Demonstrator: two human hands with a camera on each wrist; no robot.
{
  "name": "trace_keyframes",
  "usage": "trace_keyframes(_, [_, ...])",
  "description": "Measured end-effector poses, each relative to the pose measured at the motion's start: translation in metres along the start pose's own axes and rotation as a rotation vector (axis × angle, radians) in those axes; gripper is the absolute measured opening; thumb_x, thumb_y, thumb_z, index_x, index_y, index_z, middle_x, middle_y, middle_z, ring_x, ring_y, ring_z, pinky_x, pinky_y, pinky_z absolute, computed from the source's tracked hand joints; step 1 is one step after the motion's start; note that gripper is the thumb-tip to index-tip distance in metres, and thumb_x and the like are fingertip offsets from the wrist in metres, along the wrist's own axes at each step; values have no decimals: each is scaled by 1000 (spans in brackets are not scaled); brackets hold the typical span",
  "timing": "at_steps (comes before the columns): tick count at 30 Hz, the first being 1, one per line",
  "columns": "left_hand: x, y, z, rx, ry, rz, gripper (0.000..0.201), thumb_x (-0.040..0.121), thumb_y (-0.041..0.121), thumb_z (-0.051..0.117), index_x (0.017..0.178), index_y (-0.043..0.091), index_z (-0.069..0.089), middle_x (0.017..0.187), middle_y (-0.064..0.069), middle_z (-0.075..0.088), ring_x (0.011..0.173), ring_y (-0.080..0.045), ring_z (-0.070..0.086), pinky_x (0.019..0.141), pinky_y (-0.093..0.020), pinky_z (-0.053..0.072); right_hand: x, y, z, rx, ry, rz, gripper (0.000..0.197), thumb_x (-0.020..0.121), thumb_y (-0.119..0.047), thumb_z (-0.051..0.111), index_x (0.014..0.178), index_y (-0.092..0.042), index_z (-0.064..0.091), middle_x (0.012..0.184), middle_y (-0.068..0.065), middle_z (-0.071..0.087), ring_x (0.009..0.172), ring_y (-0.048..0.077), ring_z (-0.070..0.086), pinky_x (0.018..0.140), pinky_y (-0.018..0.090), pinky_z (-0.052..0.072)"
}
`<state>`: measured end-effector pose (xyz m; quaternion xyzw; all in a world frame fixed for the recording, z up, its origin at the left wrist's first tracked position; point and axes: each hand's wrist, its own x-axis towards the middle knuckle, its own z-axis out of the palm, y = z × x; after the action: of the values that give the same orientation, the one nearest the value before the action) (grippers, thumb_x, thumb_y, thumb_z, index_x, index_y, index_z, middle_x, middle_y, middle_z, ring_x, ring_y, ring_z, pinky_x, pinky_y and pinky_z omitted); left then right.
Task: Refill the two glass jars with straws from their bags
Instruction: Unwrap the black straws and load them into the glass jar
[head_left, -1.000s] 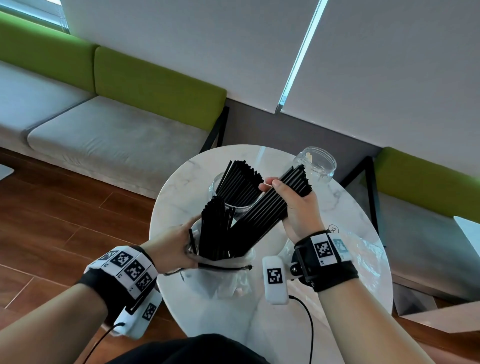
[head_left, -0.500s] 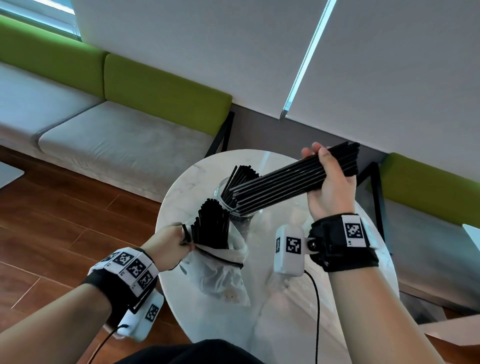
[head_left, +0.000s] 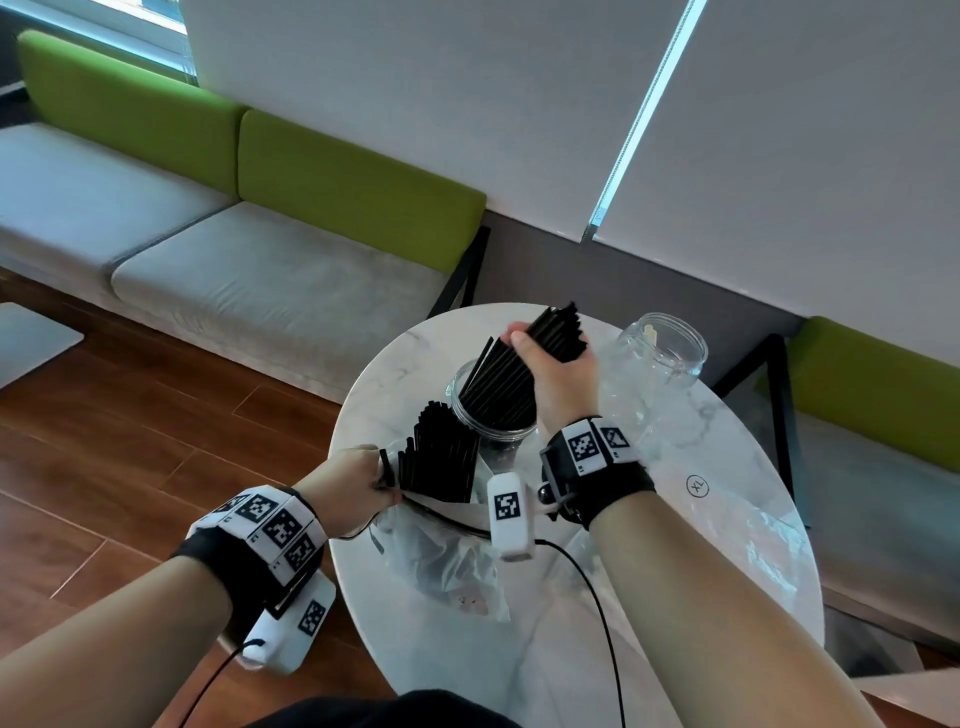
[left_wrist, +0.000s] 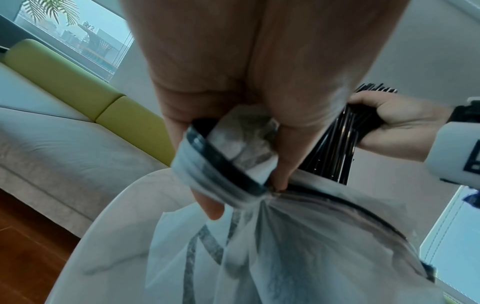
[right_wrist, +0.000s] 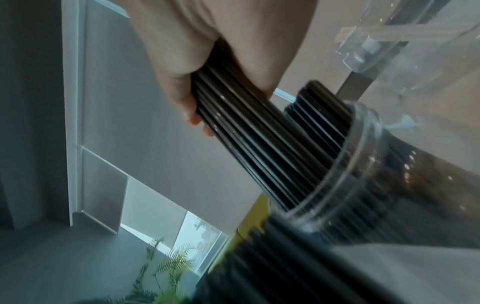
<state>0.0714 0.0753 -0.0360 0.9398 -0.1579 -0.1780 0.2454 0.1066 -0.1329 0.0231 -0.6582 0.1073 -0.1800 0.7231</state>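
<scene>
My right hand (head_left: 558, 364) grips a bundle of black straws (head_left: 519, 384) whose lower ends stand inside the near glass jar (head_left: 467, 415), among the black straws (right_wrist: 324, 115) that fill it. In the right wrist view my fingers (right_wrist: 187, 102) wrap the bundle (right_wrist: 246, 127) just above the jar's rim (right_wrist: 345, 164). My left hand (head_left: 358, 480) pinches the rim of a clear plastic bag (head_left: 441, 556) with a black zip strip (left_wrist: 221, 162); more black straws (head_left: 441, 457) stick up from it. A second glass jar (head_left: 665, 353) stands at the back right and holds no black straws.
All of this sits on a small round white marble table (head_left: 701, 452). A crumpled clear bag (head_left: 753, 530) lies on its right side. A bench with grey seats and green backs (head_left: 311, 176) runs behind, and wooden floor (head_left: 130, 415) lies to the left.
My right hand pulled a bundle of black straws out of the bag, lifted it high and level, then swung it down so its ends entered the near jar. My left hand kept hold of the bag.
</scene>
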Motion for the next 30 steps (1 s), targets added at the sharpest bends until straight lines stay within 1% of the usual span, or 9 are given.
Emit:
trace_keyframes(3, [-1, 0, -1, 7, -12, 4, 43, 87, 19, 59, 53, 23, 33, 73, 11, 35, 77, -15, 44, 64, -16, 29, -2, 11, 7, -55, -74, 22, 22, 77, -5, 74, 91, -16, 61, 93, 5, 72, 87, 20, 66, 90, 43, 54])
trace_keyframes(7, [1, -3, 0, 19, -20, -3, 43, 86, 21, 60, 52, 21, 33, 72, 10, 36, 68, -12, 42, 63, -17, 30, 0, 18, 11, -142, -147, 31, 22, 76, -38, 72, 91, -26, 61, 98, 12, 69, 98, 28, 65, 94, 46, 50])
trace_keyframes(10, [2, -3, 0, 30, -20, -2, 43, 86, 21, 60, 52, 22, 33, 72, 10, 37, 73, -14, 43, 60, -18, 30, 2, 21, 10, -283, -167, -111, 7, 93, -23, 55, 97, -21, 60, 94, 3, 69, 95, 14, 63, 94, 34, 47])
trace_keyframes(12, [2, -4, 1, 23, -9, 8, 43, 85, 21, 61, 52, 23, 33, 71, 10, 37, 69, -13, 43, 53, -16, 31, 3, 24, 8, -434, -140, -234, 20, 96, -13, 48, 114, -19, 54, 105, -4, 68, 99, 4, 58, 95, 22, 42])
trace_keyframes(17, [2, -5, 1, 0, 4, 14, 42, 84, 18, 62, 52, 24, 35, 74, 7, 42, 61, -6, 42, 55, -14, 33, 5, 29, 4, -645, -145, -474, 25, 98, -14, 48, 119, -12, 60, 117, -2, 64, 110, 8, 55, 99, 13, 36])
trace_keyframes(22, [3, -7, 2, 5, -6, 14, 41, 84, 21, 63, 55, 27, 34, 74, 9, 40, 76, -14, 46, 65, -17, 32, 1, 27, 8, -789, -298, -515, 32, 94, -28, 52, 115, -8, 65, 119, 4, 64, 115, 13, 54, 104, 20, 34])
trace_keyframes(26, [5, -8, 0, 37, -38, 19, 24, 85, 24, 62, 65, 17, 50, 86, 1, 48, 81, -15, 49, 74, -24, 43, 10, 28, 13, -893, -374, -565, 47, 89, -14, 61, 134, -10, 48, 129, 6, 53, 119, 14, 46, 102, 17, 32])
trace_keyframes(28, [5, -9, 0, 47, -47, 20, 30, 85, 25, 62, 61, 21, 45, 90, -1, 50, 82, -16, 51, 77, -26, 45, 15, 31, 14, -912, -381, -611, 61, 85, -6, 63, 141, -10, 39, 135, 9, 44, 121, 13, 40, 98, 12, 28])
trace_keyframes(30, [6, -11, 0, 43, -59, 20, 37, 85, 25, 62, 58, 27, 37, 93, -3, 53, 84, -19, 54, 80, -28, 47, 16, 35, 15, -1002, -425, -629, 56, 84, -4, 63, 137, -5, 45, 135, 13, 47, 125, 21, 44, 106, 22, 33])
